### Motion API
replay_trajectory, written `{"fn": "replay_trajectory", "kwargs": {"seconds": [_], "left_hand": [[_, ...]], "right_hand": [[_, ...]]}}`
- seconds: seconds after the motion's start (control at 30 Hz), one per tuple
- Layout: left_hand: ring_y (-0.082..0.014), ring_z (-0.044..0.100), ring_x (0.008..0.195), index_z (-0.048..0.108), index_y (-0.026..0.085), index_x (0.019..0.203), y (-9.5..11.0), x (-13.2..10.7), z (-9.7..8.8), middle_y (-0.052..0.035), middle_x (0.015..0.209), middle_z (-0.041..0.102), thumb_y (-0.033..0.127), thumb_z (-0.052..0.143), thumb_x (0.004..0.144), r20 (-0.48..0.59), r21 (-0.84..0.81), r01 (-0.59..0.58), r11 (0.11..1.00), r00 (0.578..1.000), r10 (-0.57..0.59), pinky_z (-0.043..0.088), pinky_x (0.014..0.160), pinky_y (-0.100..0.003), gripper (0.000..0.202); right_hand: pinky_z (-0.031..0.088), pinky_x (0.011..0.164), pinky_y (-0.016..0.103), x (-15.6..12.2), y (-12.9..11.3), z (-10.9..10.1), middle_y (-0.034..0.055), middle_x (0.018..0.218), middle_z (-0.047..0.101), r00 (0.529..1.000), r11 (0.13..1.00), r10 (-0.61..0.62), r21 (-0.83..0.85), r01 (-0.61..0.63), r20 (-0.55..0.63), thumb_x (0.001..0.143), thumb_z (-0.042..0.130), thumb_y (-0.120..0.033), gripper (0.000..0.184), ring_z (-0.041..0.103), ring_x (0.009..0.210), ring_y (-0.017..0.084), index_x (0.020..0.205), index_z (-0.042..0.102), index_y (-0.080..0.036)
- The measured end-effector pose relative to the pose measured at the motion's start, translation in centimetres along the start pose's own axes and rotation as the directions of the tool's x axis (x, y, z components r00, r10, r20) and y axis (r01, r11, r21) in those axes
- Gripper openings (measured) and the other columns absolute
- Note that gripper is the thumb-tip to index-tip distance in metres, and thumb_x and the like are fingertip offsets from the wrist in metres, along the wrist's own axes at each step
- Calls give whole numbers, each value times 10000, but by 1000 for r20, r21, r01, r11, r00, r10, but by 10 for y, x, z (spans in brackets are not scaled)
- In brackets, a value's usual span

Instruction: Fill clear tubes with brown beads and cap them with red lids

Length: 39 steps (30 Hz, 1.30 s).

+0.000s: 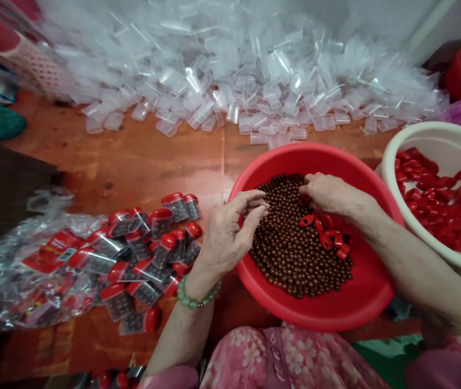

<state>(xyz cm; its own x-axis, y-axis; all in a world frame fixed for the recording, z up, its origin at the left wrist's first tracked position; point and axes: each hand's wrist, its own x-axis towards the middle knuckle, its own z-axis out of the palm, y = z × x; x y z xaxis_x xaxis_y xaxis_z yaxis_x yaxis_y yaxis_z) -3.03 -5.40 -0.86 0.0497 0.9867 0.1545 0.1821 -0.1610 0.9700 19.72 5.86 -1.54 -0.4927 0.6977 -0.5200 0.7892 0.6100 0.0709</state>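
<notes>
A red basin (372,281) holds a heap of brown beads (295,259) with several red caps (327,237) lying on them at the right. Over the basin's left rim is my left hand (230,229), thumb and fingertips brought together in a pinch; whatever they hold, if anything, does not show. A green bead bracelet (198,294) circles that wrist. My right hand (330,194) reaches in at the far side of the beads, its fingers curled down beside the red caps. The fingertips are partly hidden, so their contents cannot be made out.
Many clear plastic cases (214,102) are piled along the back of the wooden table (141,156). Filled cases with red caps (137,265) lie at the left beside a clear plastic bag (7,270). A white basin (390,216) of red caps (436,200) stands at the right.
</notes>
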Motion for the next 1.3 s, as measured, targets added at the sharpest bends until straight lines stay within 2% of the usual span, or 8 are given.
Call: {"fn": "replay_trajectory", "kwargs": {"seconds": [0.17, 0.33, 0.53, 0.73, 0.87, 1.13, 1.23, 1.3], "left_hand": [[-195, 725, 936, 706, 170, 1035, -39, 54, -31, -79, 1001, 762, 271, 553, 944, -290, 257, 24, 966, 955, 54, 585, 894, -356, 205], [-316, 635, 1158, 625, 147, 1158, -98, 115, -55, -181, 1231, 662, 267, 639, 873, -475, 577, 359, 733, 878, -56, 478, 1052, -511, 310], [-397, 572, 1232, 556, -16, 1228, -133, 172, -24, -318, 1255, 597, 418, 616, 936, -341, 681, 333, 652, 932, -121, 421, 1066, -519, 527], [-311, 522, 1261, 626, 116, 1231, -137, 212, 26, -186, 1330, 591, 458, 660, 908, -52, 760, 56, 648, 998, -26, 385, 1091, -412, 472], [-342, 477, 1308, 662, 173, 1248, -143, 221, 48, -166, 1389, 579, 480, 645, 914, 76, 763, -60, 643, 997, 2, 368, 1104, -495, 454], [-286, 473, 1404, 426, 195, 1545, -155, 198, 34, -159, 1542, 505, 377, 574, 966, 246, 704, -209, 679, 968, 42, 349, 1186, -456, 625], [-341, 290, 1546, 495, 256, 1510, -162, 185, 28, -126, 1656, 362, 377, 587, 960, 297, 701, -246, 669, 954, 39, 287, 1232, -522, 571], [-337, 238, 1574, 539, 295, 1476, -167, 180, 25, -95, 1660, 365, 374, 586, 963, 336, 696, -276, 663, 941, 40, 279, 1245, -525, 521]], "right_hand": [[469, 802, 382, 5, -4, 0, 152, 1111, 705, 997, 999, -47, 3, 47, -69, 961, 511, -192, 205, 657, 1051, 306, 1019, 703, -152], [434, 699, 338, 6, -1, 5, 101, 1007, 732, 984, 990, -95, 87, 110, -153, 1048, 413, -325, 242, 695, 831, 226, 1056, 600, -172], [417, 680, 322, 12, -4, 18, 115, 1019, 713, 978, 977, -122, 154, 148, -168, 1035, 434, -271, 171, 703, 847, 231, 1005, 574, -178], [426, 683, 321, 6, -2, 12, 99, 1013, 693, 979, 978, -84, 174, 117, -183, 1043, 423, -282, 182, 704, 850, 228, 1015, 573, -182], [426, 671, 319, 4, 0, 4, 102, 1019, 697, 988, 982, -34, 180, 61, -152, 1037, 442, -280, 170, 704, 866, 237, 1026, 582, -184], [522, 794, 350, -6, 0, -4, 112, 1087, 727, 987, 950, -72, 291, 111, -141, 986, 563, -336, 228, 722, 944, 263, 1124, 654, -179], [553, 887, 370, -20, 20, -26, 70, 1111, 755, 943, 875, -94, 425, 231, -318, 975, 569, -388, 269, 724, 972, 239, 1169, 689, -246], [571, 900, 393, -16, 45, -49, 64, 1129, 766, 866, 840, 121, 515, 171, -485, 998, 499, -449, 324, 726, 996, 242, 1175, 694, -261]]}}
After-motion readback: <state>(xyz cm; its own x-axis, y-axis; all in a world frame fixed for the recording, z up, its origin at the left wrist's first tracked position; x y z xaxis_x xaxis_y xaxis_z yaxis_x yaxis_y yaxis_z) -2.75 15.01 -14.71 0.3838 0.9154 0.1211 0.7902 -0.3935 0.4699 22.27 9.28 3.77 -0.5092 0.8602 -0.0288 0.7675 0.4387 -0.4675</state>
